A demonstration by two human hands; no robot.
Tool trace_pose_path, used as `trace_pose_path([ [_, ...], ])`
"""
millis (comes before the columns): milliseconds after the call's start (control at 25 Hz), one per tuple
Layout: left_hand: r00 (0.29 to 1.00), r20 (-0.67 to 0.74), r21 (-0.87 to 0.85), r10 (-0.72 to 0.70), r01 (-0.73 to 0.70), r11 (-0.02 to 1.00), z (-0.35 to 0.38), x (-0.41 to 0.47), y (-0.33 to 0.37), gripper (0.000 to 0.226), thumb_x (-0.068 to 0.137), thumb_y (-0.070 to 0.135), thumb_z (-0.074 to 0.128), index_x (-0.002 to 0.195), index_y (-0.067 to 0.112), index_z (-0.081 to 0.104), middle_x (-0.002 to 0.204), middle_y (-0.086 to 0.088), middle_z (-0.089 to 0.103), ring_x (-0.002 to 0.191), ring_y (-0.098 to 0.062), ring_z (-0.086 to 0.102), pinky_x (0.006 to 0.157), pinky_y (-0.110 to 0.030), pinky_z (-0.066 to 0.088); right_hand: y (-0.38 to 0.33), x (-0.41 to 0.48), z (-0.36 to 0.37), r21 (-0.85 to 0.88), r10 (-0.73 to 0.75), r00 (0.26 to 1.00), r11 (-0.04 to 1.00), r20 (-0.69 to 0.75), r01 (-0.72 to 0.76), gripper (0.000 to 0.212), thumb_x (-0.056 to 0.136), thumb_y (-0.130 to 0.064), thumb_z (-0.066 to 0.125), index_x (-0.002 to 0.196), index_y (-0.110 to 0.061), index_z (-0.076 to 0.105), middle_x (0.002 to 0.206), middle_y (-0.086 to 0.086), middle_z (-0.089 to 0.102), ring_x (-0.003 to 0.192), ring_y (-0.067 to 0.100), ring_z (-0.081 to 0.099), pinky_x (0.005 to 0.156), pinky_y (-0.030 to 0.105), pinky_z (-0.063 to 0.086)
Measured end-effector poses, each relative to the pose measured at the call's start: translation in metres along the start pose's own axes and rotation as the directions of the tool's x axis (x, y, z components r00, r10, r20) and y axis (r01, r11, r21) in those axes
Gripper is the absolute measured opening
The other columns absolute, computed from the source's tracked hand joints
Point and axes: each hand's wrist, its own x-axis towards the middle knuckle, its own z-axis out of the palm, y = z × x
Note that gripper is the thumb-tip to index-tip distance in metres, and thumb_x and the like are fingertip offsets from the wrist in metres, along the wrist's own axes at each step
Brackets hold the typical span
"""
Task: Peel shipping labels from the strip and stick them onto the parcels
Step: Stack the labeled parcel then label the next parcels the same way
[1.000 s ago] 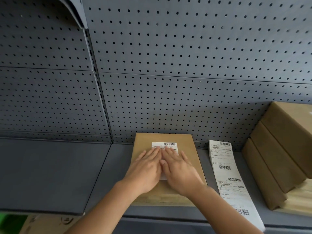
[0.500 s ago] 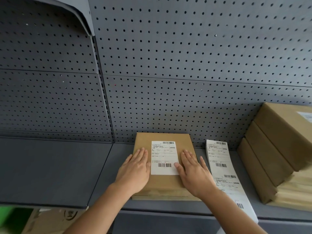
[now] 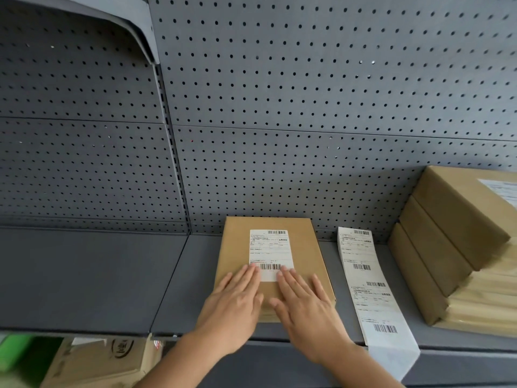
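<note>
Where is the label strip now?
Head view, right of centre: the label strip lies on the shelf between the labelled parcel and the parcel stack, its end overhanging.

The one head-worn wide-angle camera is looking forward and down across the grey shelf [image 3: 84, 278], facing the pegboard wall [image 3: 307, 93] at 12 o'clock. It is sitting near: the left hand [image 3: 232, 301] and right hand [image 3: 305, 301] are lying toward 6 o'clock, and the stacked boxes [image 3: 453, 214] are running off-frame at 3 o'clock.
</note>
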Motion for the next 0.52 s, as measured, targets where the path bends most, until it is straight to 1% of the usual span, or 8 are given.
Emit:
trace_pose_path([
  [40,0.999,-0.002,-0.016,-0.051,0.051,0.999,-0.002,-0.003,-0.004,0.075,0.094,0.055,-0.018,0.161,0.021,-0.011,0.162,0.011,-0.021,0.153,-0.004,-0.016,0.125,-0.029,-0.009,0.007,-0.002,-0.003,-0.015,0.03,1.0,0.999,-0.008,-0.03,0.081,0.099,-0.065,0.0,0.154,-0.019,0.036,0.161,-0.007,0.031,0.15,0.009,0.024,0.118,0.039,0.004],
  [160,0.98,0.009,-0.021,-0.197,0.197,0.98,-0.005,-0.011,-0.019,0.064,0.102,0.049,-0.004,0.158,0.021,-0.016,0.163,0.008,-0.024,0.153,-0.007,-0.017,0.125,-0.029,-0.007,0.031,-0.011,-0.008,0.007,0.134,0.99,0.991,-0.036,-0.134,0.089,0.089,-0.069,-0.015,0.158,-0.026,0.019,0.164,-0.016,0.011,0.152,0.002,0.006,0.122,0.036,-0.005],
  [240,0.959,0.021,-0.093,-0.283,0.284,0.954,-0.004,-0.014,-0.031,0.065,0.106,0.049,0.005,0.16,0.019,-0.013,0.168,0.005,-0.017,0.155,-0.009,-0.009,0.127,-0.03,0.001,0.042,-0.017,-0.014,0.058,0.208,0.978,0.977,-0.023,-0.207,0.082,0.091,-0.068,-0.007,0.159,-0.028,0.014,0.165,-0.018,0.005,0.152,0.001,0.002,0.124,0.032,-0.003],
  [320,0.922,0.07,-0.275,-0.38,0.384,0.881,-0.002,-0.018,-0.037,0.067,0.106,0.051,0.012,0.163,0.019,-0.002,0.171,0.004,0.0,0.157,-0.012,0.006,0.125,-0.033,0.013,0.045,-0.023,-0.019,0.162,0.263,0.965,0.951,0.02,-0.263,0.069,0.099,-0.061,0.012,0.159,-0.028,0.011,0.166,-0.016,0.006,0.152,0.004,0.007,0.123,0.029,0.005],
  [400,0.879,0.195,-0.564,-0.435,0.463,0.684,0.0,-0.023,-0.036,0.069,0.104,0.058,0.022,0.163,0.022,0.016,0.169,0.005,0.021,0.155,-0.017,0.023,0.122,-0.037,0.021,0.043,-0.027,-0.023,0.357,0.327,0.944,0.876,0.055,-0.324,0.061,0.104,-0.051,0.03,0.159,-0.029,0.015,0.161,-0.012,0.028,0.146,0.009,0.031,0.117,0.027,0.025],
  [440,0.858,0.256,-0.692,-0.445,0.484,0.536,0.0,-0.025,-0.034,0.069,0.103,0.06,0.027,0.161,0.021,0.026,0.166,0.004,0.029,0.153,-0.018,0.028,0.122,-0.037,0.022,0.041,-0.027,-0.025,0.474,0.369,0.926,0.802,0.086,-0.364,0.06,0.104,-0.047,0.037,0.158,-0.03,0.018,0.147,-0.012,0.047,0.132,0.011,0.047,0.107,0.027,0.035],
  [480,0.839,0.299,-0.771,-0.454,0.493,0.403,0.003,-0.026,-0.031,0.069,0.102,0.06,0.033,0.158,0.02,0.034,0.164,0.003,0.035,0.152,-0.019,0.031,0.121,-0.037,0.023,0.04,-0.026,-0.025,0.578,0.416,0.9,0.706,0.128,-0.409,0.059,0.103,-0.043,0.042,0.157,-0.032,0.021,0.126,-0.014,0.057,0.113,0.01,0.055,0.097,0.026,0.041],
  [520,0.824,0.318,-0.818,-0.468,0.488,0.304,0.005,-0.027,-0.03,0.069,0.101,0.061,0.038,0.155,0.019,0.04,0.161,0.004,0.039,0.15,-0.02,0.034,0.121,-0.038,0.023,0.038,-0.024,-0.025,0.664,0.462,0.87,0.599,0.17,-0.448,0.059,0.102,-0.04,0.047,0.156,-0.032,0.024,0.112,-0.017,0.058,0.104,0.008,0.054,0.092,0.026,0.042],
])
